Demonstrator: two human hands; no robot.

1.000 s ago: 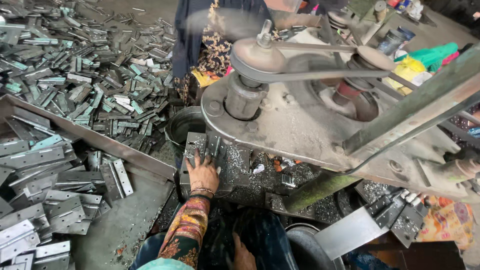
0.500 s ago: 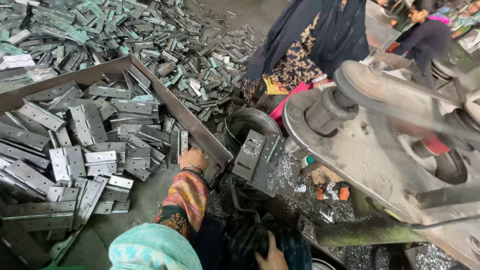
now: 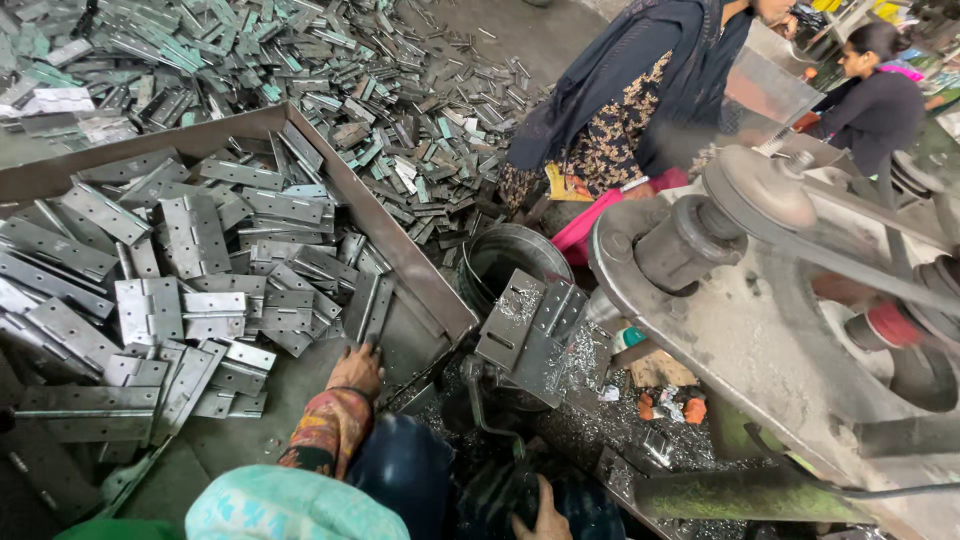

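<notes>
My left hand reaches into a shallow metal tray filled with several grey steel hinges. Its fingertips touch the lower end of one hinge that leans near the tray's right wall, and no grip on it shows. My patterned sleeve runs back toward me. My right hand lies low at the bottom edge on dark cloth with its fingers loose and nothing in it. A bent metal plate dusted with shavings stands just right of the tray's corner.
A big loose heap of hinges covers the floor beyond the tray. A round dark bucket sits past the plate. A belt-driven machine with a pulley fills the right. Two other people sit behind it.
The view has swung left and down toward the tray. My left hand moved from the plate, over the tray's edge, and into the tray onto a hinge.
</notes>
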